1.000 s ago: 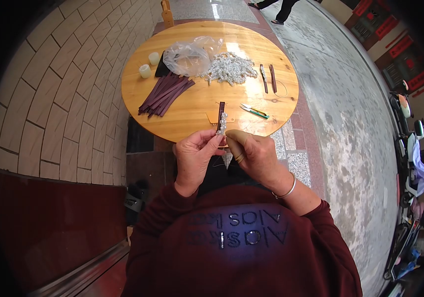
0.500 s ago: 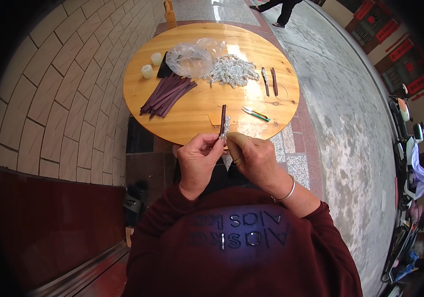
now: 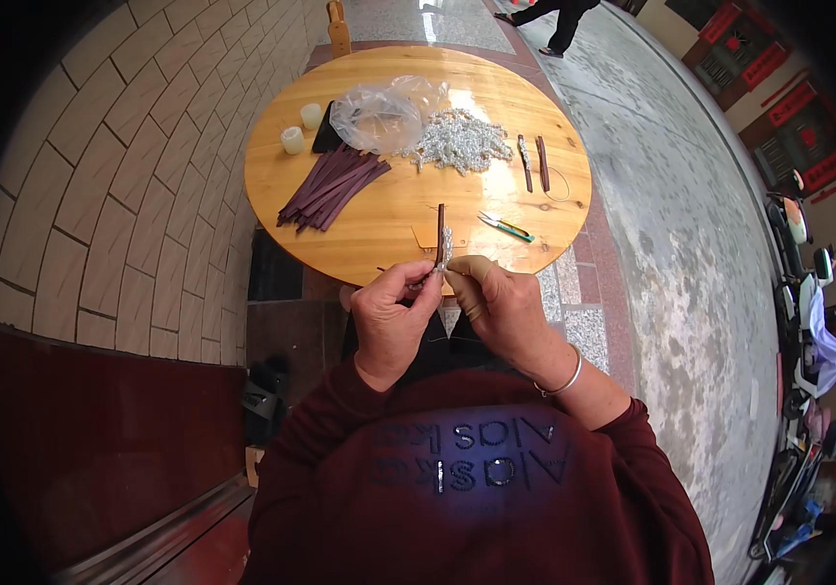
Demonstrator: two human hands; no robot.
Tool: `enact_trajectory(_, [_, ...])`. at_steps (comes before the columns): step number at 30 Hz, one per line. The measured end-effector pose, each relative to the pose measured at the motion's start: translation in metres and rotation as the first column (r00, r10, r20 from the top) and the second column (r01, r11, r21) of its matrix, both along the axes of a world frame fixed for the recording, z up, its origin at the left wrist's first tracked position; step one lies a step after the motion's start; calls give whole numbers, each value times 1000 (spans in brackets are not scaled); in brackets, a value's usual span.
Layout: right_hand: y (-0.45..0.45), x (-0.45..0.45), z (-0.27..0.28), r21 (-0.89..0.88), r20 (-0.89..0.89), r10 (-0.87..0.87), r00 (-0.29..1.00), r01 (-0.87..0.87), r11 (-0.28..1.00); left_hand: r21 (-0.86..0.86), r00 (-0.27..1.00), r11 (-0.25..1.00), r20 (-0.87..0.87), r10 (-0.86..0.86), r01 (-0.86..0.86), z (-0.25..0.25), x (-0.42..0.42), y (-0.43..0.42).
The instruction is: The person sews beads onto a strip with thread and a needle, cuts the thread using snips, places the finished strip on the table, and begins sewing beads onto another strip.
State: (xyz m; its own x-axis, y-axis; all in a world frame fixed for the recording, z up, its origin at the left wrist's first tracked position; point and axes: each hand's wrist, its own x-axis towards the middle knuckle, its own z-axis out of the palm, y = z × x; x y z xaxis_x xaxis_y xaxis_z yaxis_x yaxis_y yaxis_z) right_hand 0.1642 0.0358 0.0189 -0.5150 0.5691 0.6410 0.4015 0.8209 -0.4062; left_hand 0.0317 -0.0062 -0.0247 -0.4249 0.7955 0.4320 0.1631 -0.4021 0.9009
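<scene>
Near the table's front edge, my left hand (image 3: 394,317) pinches a dark purple strip (image 3: 440,224), which stands up from the fingertips. Silvery beaded trim (image 3: 448,244) lies along the strip's right side. My right hand (image 3: 508,310) is closed, its thumb and forefinger at the trim's lower end; what they pinch is too small to make out. Pale coverings wrap some right fingers. Green-handled thread snips (image 3: 508,227) lie just beyond my right hand.
The round wooden table (image 3: 340,252) bears a bundle of purple strips (image 3: 335,187), a heap of silvery beads (image 3: 462,141), a clear plastic bag (image 3: 376,117), two whitish spools (image 3: 292,140) and two separate strips (image 3: 543,164). A brick wall (image 3: 135,166) runs left; a person (image 3: 562,27) walks beyond.
My right thumb and forefinger have shifted slightly at the trim. A dark tip now pokes out left of my left fingers. Items on the table stay put.
</scene>
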Motion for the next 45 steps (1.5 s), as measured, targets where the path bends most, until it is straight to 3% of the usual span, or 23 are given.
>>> enact_trajectory(2, [-2,1,2,-81,-21,29,999,-30,996,-42,995,999,102,-5,10,-1,-1,0])
enact_trajectory(6, [-5,4,12,-64,39,-7,999,10,998,-28,993,1000,120,1,3,-3,-1,0])
enact_trajectory(9, [-5,5,5,-30,40,-33,999,34,999,-11,999,1000,36,3,-2,-2,-1,-1])
enact_trajectory(14, [-5,0,-1,41,19,-29,999,28,999,90,959,991,-259,116,-95,10,1,-5])
enact_trajectory(17, [-2,-1,1,13,22,-31,999,31,999,125,945,987,-299,134,-100,6,1,-3])
enact_trajectory(18, [-1,-1,2,10,23,-32,999,32,999,123,945,988,-299,132,-99,2,1,-2])
enact_trajectory(20, [2,-2,3,-70,-20,16,1000,-17,997,30,991,997,-113,68,-65,-4,-2,1])
enact_trajectory(23, [1,1,1,-117,-4,18,1000,-19,993,-5,993,998,-102,67,-68,-3,-3,2])
enact_trajectory(27, [-1,2,-2,-116,-32,12,999,-16,993,18,987,997,-143,72,-70,-1,-2,1])
enact_trajectory(29, [-1,1,-3,-121,-34,-3,999,-2,993,139,952,986,-279,127,-90,4,-1,0])
enact_trajectory(33, [2,-1,-3,-144,-73,19,997,-30,989,138,950,985,-277,143,-108,-1,-2,3])
enact_trajectory(35, [1,1,-1,-237,-98,62,993,-84,968,30,990,996,-114,85,-82,-9,-5,5])
enact_trajectory(36, [1,1,-2,-235,-97,63,993,-84,968,32,990,996,-113,86,-83,-8,-5,5])
enact_trajectory(45, [1,-1,-13,-160,-125,-6,992,-15,987,113,953,988,-273,129,-101,6,0,2])
